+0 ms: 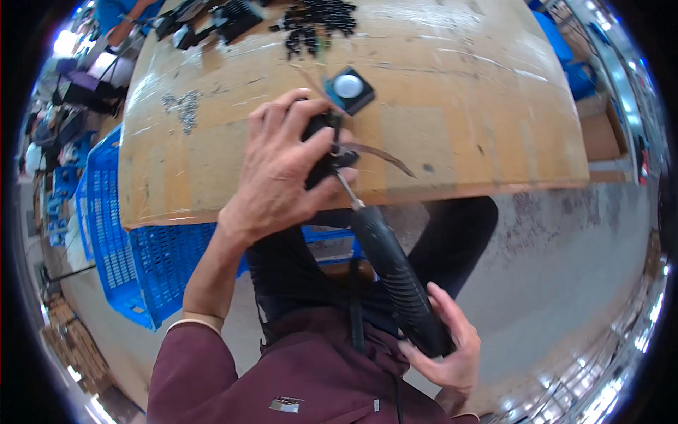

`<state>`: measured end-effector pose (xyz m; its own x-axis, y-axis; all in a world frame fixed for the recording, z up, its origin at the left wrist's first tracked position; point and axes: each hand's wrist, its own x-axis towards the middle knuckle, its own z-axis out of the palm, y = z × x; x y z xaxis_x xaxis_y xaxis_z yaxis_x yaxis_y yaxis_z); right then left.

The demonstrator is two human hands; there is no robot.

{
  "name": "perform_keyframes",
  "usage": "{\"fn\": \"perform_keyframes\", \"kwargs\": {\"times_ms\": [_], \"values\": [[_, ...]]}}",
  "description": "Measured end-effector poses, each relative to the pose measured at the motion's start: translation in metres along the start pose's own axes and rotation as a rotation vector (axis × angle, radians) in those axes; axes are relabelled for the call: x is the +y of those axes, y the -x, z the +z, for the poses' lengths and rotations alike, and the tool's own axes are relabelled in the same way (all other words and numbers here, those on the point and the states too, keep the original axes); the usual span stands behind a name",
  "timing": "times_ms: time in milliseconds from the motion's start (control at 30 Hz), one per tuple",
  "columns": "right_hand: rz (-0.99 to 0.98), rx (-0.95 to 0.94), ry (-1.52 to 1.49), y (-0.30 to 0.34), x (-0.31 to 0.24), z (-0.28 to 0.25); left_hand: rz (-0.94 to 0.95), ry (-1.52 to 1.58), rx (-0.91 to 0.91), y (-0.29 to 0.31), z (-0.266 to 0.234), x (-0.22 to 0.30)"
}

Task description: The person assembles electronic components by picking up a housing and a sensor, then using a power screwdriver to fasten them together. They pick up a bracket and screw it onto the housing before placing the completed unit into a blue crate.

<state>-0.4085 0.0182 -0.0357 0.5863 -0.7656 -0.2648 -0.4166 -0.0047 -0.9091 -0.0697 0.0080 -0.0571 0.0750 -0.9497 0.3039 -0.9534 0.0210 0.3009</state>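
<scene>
Right hand: the black ribbed handle of a driver tool (pixel 399 275) is being gripped near its rear end by the right hand (pixel 459 346), the thumb and fingers being curled around it.
Driver shaft: the slim metal shaft is being angled up and leftward to the black part; whether the tip is being seated in it cannot be told.
Left hand: the black part (pixel 319 152) is being clasped by the left hand (pixel 279 155), the thumb and fingers being bent around it.
Black part: it is being kept under the left hand, well ahead of the right one, over the near side of the worktop, and is being partly hidden by the fingers; a brown strip (pixel 385 157) is being seen jutting out rightward.
Crate: a blue slatted crate (pixel 159 272) is being partly covered by the near left corner of the worktop.
Worktop: its brown, scuffed surface (pixel 466 106) is being crossed by glossy tape.
On it: a black square piece with a pale disc (pixel 348 86) is being left just beyond the hands, small metallic bits (pixel 185 109) are being scattered at left, and small black pieces (pixel 318 21) are being heaped at the far side.
Room: a grey floor (pixel 551 261) is being shown, a cardboard box (pixel 600 131) is being kept at right, and a co-worker's blue sleeve (pixel 127 14) is being glimpsed at far left.
</scene>
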Motion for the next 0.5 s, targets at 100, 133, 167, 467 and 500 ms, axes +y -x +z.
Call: {"fn": "perform_keyframes", "kwargs": {"times_ms": [100, 133, 167, 467, 500], "values": [[-0.106, 0.264, 0.169, 0.01, 0.01, 0.017, 0.004, -0.003, 0.021, 0.002, 0.003, 0.0], [-0.09, 0.332, 0.233, 0.013, 0.012, 0.02, 0.021, -0.015, 0.028, 0.002, 0.005, 0.0], [-0.15, 0.376, 0.295, 0.014, 0.015, 0.025, 0.038, -0.028, 0.033, 0.003, 0.007, -0.001], [-0.481, 0.474, 0.414, 0.014, 0.023, 0.027, 0.033, -0.054, 0.027, 0.004, -0.002, 0.002], [-0.502, 0.462, 0.389, 0.013, 0.021, 0.026, 0.037, -0.044, 0.055, 0.004, -0.002, 0.002]]}}
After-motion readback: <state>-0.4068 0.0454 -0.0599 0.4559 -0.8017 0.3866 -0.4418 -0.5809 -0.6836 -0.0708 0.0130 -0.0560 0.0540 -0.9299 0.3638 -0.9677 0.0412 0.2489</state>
